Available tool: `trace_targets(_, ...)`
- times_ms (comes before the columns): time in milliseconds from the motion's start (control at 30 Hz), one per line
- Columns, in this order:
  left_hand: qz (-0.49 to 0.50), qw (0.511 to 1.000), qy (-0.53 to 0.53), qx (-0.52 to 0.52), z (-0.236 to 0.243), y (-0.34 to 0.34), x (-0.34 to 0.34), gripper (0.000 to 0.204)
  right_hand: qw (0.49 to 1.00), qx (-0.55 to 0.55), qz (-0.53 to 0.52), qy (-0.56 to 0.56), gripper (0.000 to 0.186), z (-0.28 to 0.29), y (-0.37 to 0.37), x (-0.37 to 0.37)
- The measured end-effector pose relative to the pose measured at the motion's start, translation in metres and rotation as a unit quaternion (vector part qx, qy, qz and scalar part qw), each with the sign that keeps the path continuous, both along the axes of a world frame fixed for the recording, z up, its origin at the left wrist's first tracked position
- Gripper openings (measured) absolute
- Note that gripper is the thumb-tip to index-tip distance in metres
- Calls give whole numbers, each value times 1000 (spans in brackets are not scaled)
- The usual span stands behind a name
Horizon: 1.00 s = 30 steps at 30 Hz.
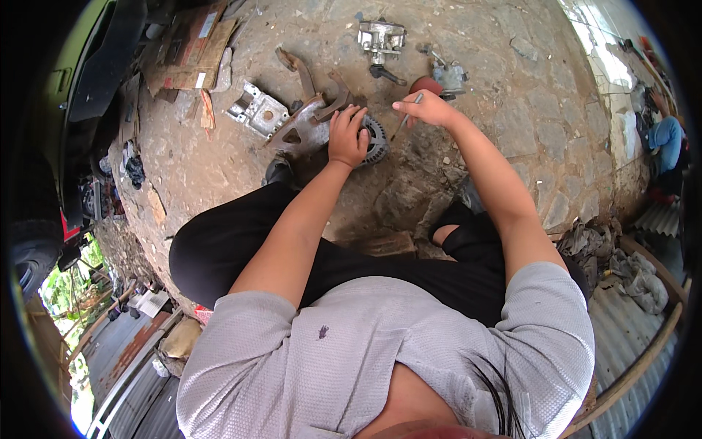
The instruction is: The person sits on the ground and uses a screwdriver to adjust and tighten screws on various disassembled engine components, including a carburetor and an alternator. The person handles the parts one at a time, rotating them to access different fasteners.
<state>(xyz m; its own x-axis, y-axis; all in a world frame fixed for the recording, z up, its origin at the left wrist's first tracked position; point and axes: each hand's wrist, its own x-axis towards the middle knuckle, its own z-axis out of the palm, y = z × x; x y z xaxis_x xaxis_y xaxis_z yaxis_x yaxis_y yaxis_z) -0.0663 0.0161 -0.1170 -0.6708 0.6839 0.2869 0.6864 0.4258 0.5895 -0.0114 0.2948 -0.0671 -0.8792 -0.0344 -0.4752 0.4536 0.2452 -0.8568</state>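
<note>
My left hand [349,137] lies over a dark toothed metal ring [376,142], its fingers stretched out and the thumb apart. Joined to or lying against that ring is a rusty metal bracket [313,126] with curved arms; my hand hides how they meet. To the right, just above the ground, my right hand [428,111] pinches a thin pen-like tool [406,121], slanted with its lower end toward the ring. Beyond that hand sit a reddish-brown round cup or can [425,85] and a grey metal part [450,77].
A silvery cast housing [257,111] lies left of the bracket; another metal assembly [382,40] with a dark lever stands farther off. Flattened cardboard [191,51] lies at the far left beside a vehicle [80,88]. At far right a person in blue trousers [665,143] is partly visible.
</note>
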Motion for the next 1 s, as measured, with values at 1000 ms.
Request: trace_targets(1000,8,1000,-18,23,6,1,1,50,998,-9,-9,63,48,13,-17,-4)
